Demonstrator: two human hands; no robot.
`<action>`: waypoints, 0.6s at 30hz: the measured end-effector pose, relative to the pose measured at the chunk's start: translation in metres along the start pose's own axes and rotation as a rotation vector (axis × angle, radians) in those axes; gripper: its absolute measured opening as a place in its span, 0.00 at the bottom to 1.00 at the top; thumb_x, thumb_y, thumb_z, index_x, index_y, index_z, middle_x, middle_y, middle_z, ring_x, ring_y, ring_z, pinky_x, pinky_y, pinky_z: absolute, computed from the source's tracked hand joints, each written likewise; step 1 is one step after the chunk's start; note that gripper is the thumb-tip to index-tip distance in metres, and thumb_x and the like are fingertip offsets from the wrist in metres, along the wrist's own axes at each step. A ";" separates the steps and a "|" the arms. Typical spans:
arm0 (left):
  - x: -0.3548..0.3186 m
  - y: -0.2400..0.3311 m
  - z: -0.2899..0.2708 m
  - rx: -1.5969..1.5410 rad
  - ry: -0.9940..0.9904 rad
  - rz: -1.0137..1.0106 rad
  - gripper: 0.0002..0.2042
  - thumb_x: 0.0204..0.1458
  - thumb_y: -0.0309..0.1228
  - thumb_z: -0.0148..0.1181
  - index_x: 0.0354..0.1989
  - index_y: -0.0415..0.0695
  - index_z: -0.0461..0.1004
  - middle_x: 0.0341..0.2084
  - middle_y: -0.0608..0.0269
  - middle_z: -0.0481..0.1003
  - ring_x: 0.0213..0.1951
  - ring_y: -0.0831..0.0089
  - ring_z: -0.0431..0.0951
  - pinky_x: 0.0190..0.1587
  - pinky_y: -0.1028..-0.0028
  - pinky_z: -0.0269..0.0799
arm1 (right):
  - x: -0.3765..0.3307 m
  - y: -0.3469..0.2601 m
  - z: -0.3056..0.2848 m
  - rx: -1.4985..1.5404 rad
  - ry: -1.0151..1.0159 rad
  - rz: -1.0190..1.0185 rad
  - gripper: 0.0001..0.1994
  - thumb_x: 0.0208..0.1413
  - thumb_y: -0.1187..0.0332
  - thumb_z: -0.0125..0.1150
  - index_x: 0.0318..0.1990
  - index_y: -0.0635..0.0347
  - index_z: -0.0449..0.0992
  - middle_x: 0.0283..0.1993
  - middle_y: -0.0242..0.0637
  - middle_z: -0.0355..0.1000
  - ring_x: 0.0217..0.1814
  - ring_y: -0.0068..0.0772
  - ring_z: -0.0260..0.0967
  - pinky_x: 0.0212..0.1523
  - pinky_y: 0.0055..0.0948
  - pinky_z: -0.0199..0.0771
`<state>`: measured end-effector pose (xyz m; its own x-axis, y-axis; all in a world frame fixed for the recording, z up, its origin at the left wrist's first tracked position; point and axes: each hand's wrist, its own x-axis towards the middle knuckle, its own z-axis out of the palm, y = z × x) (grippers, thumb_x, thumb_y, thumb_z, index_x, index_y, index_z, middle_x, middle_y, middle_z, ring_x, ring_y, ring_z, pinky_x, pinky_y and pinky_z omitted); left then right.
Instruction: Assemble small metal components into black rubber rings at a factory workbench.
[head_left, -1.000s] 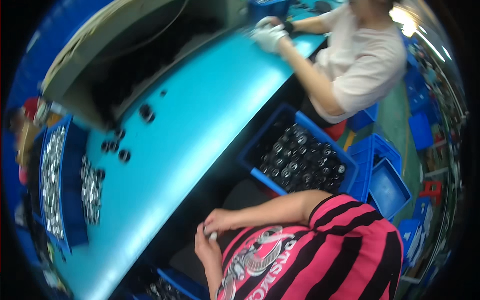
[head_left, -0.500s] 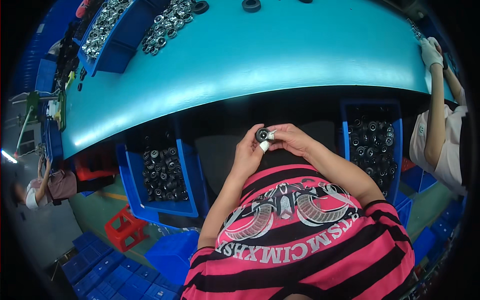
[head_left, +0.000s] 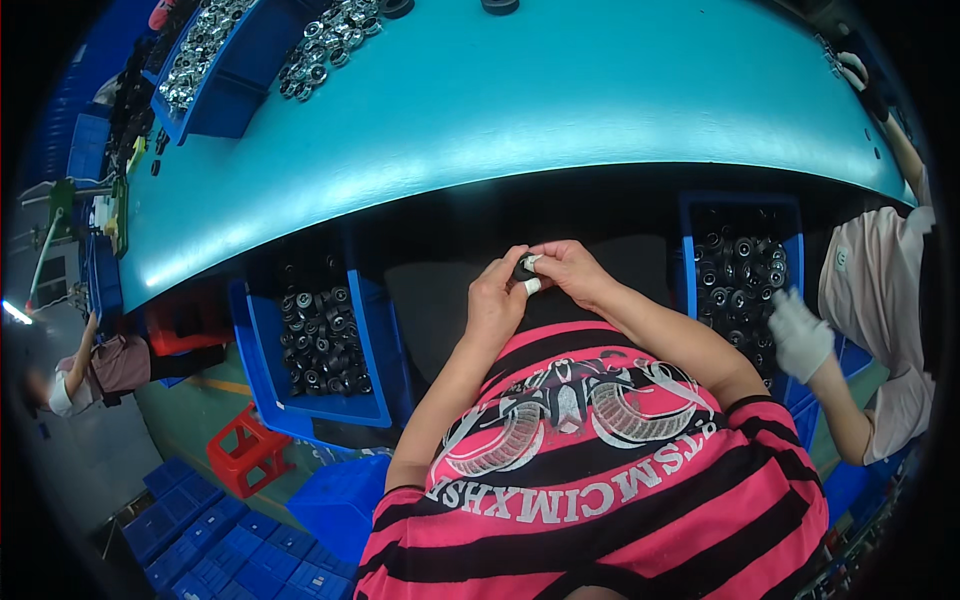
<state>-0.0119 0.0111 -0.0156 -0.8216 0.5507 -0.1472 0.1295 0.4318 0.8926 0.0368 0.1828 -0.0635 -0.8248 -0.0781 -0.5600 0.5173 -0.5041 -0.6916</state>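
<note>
A smooth turquoise worktop (head_left: 560,110) sweeps across the upper part of the view, its glossy skin catching a pale streak of light along the curved near edge. Below it spreads the wearer's shirt (head_left: 600,500), soft cloth in pink and black stripes with a silver-grey print. To the left stands an open bin of hard blue plastic, the left bin (head_left: 340,408), straight-walled and heaped with black parts (head_left: 325,340), round and ringed with shine; the right bin (head_left: 689,235), also blue and rectangular, holds similar round pieces. A third blue container, the upper bin (head_left: 225,105), sits on the worktop full of glinting silver pieces, with more silvery discs (head_left: 320,62) piled loose beside it. A red stool (head_left: 245,450) with cut-out sides rests on the green floor. By the right bin is a co-worker's white-gloved hand (head_left: 802,337), blurred. Before the wearer's belly, the left hand (head_left: 495,298) and right hand (head_left: 575,272) meet, fingers bent, both pinching one dark round part (head_left: 522,266) between their fingertips; its far side is hidden by them. Smallest are the matte white finger covers (head_left: 532,286), one on each hand.
</note>
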 end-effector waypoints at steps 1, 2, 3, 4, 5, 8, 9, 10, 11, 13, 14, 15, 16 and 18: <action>0.000 0.001 0.000 -0.002 0.000 -0.004 0.24 0.52 0.12 0.62 0.59 0.37 0.76 0.44 0.58 0.81 0.39 0.78 0.81 0.42 0.76 0.79 | 0.001 -0.001 0.000 -0.013 0.003 0.000 0.13 0.62 0.69 0.62 0.50 0.68 0.81 0.42 0.37 0.80 0.39 0.24 0.79 0.40 0.24 0.80; 0.000 -0.002 0.002 -0.041 0.002 -0.011 0.24 0.52 0.12 0.63 0.60 0.37 0.75 0.45 0.58 0.81 0.40 0.78 0.81 0.43 0.76 0.79 | 0.000 -0.002 0.000 0.013 -0.006 0.005 0.14 0.62 0.69 0.62 0.51 0.68 0.80 0.43 0.37 0.80 0.40 0.24 0.79 0.41 0.24 0.80; 0.001 -0.006 0.004 -0.132 0.012 -0.031 0.24 0.52 0.12 0.63 0.60 0.37 0.74 0.45 0.58 0.81 0.41 0.77 0.81 0.44 0.76 0.79 | -0.001 -0.003 0.000 0.038 -0.015 0.010 0.15 0.62 0.69 0.62 0.52 0.69 0.80 0.43 0.37 0.80 0.40 0.24 0.79 0.41 0.24 0.80; 0.002 -0.008 0.006 -0.223 0.025 -0.050 0.24 0.52 0.12 0.63 0.60 0.36 0.73 0.46 0.58 0.81 0.42 0.76 0.82 0.45 0.76 0.79 | -0.004 -0.009 0.000 0.100 -0.037 0.021 0.16 0.62 0.70 0.62 0.54 0.69 0.79 0.44 0.37 0.80 0.40 0.24 0.79 0.41 0.24 0.80; 0.003 -0.010 0.009 -0.367 0.045 -0.082 0.24 0.53 0.13 0.64 0.61 0.36 0.72 0.46 0.58 0.80 0.43 0.76 0.82 0.46 0.76 0.79 | -0.005 -0.011 -0.001 0.129 -0.059 0.027 0.16 0.62 0.70 0.62 0.55 0.69 0.79 0.45 0.37 0.80 0.41 0.25 0.79 0.43 0.25 0.80; 0.004 -0.010 0.011 -0.512 0.077 -0.094 0.23 0.53 0.16 0.67 0.58 0.36 0.70 0.42 0.58 0.81 0.43 0.75 0.82 0.45 0.75 0.81 | -0.007 -0.013 -0.007 0.157 -0.109 0.038 0.17 0.63 0.71 0.61 0.56 0.69 0.77 0.48 0.38 0.80 0.46 0.27 0.80 0.48 0.28 0.81; 0.004 -0.010 0.011 -0.492 0.078 -0.100 0.23 0.53 0.16 0.67 0.57 0.37 0.69 0.41 0.58 0.81 0.42 0.76 0.82 0.45 0.75 0.81 | -0.007 -0.013 -0.009 0.156 -0.118 0.041 0.17 0.63 0.72 0.61 0.57 0.69 0.77 0.49 0.39 0.80 0.47 0.27 0.80 0.49 0.28 0.82; 0.004 -0.010 0.011 -0.475 0.081 -0.102 0.23 0.53 0.16 0.68 0.57 0.37 0.69 0.41 0.59 0.81 0.42 0.76 0.82 0.44 0.76 0.81 | -0.007 -0.013 -0.009 0.157 -0.118 0.047 0.17 0.63 0.72 0.61 0.57 0.69 0.77 0.49 0.40 0.80 0.48 0.28 0.80 0.50 0.29 0.82; 0.004 -0.009 0.011 -0.459 0.084 -0.105 0.23 0.52 0.16 0.68 0.56 0.37 0.69 0.40 0.59 0.81 0.41 0.77 0.82 0.44 0.76 0.81 | -0.007 -0.013 -0.009 0.156 -0.118 0.049 0.17 0.63 0.72 0.61 0.58 0.69 0.77 0.50 0.40 0.80 0.49 0.28 0.80 0.51 0.30 0.82; 0.004 -0.006 0.010 -0.428 0.093 -0.104 0.22 0.51 0.17 0.69 0.54 0.38 0.69 0.39 0.60 0.81 0.39 0.78 0.82 0.42 0.76 0.80 | -0.006 -0.013 -0.009 0.147 -0.119 0.049 0.18 0.63 0.71 0.61 0.58 0.69 0.76 0.51 0.41 0.80 0.50 0.29 0.80 0.52 0.31 0.82; 0.004 -0.005 0.010 -0.409 0.098 -0.107 0.22 0.51 0.17 0.70 0.54 0.38 0.69 0.38 0.60 0.81 0.38 0.78 0.82 0.41 0.76 0.80 | -0.006 -0.013 -0.009 0.145 -0.122 0.047 0.18 0.63 0.71 0.61 0.59 0.69 0.76 0.51 0.42 0.80 0.50 0.30 0.80 0.53 0.31 0.81; 0.004 -0.005 0.010 -0.384 0.102 -0.111 0.22 0.51 0.18 0.70 0.53 0.39 0.69 0.37 0.60 0.80 0.38 0.78 0.82 0.40 0.77 0.80 | -0.006 -0.013 -0.008 0.143 -0.125 0.046 0.19 0.63 0.71 0.61 0.59 0.69 0.76 0.51 0.42 0.80 0.51 0.30 0.80 0.53 0.32 0.81; 0.003 -0.005 0.009 -0.366 0.111 -0.111 0.22 0.50 0.18 0.71 0.53 0.39 0.69 0.36 0.61 0.80 0.37 0.79 0.81 0.39 0.77 0.79 | -0.006 -0.013 -0.008 0.144 -0.132 0.044 0.19 0.63 0.71 0.61 0.59 0.69 0.76 0.52 0.42 0.80 0.51 0.31 0.80 0.54 0.32 0.81; 0.002 -0.004 0.009 -0.338 0.132 -0.108 0.22 0.49 0.20 0.73 0.51 0.39 0.69 0.34 0.61 0.80 0.35 0.79 0.81 0.37 0.77 0.78 | -0.006 -0.014 -0.008 0.153 -0.146 0.044 0.19 0.63 0.71 0.61 0.60 0.70 0.76 0.52 0.42 0.80 0.51 0.31 0.80 0.54 0.32 0.81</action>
<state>-0.0094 0.0168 -0.0227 -0.8877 0.4089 -0.2117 -0.1341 0.2102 0.9684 0.0366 0.1973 -0.0547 -0.8324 -0.2211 -0.5081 0.5218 -0.6212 -0.5846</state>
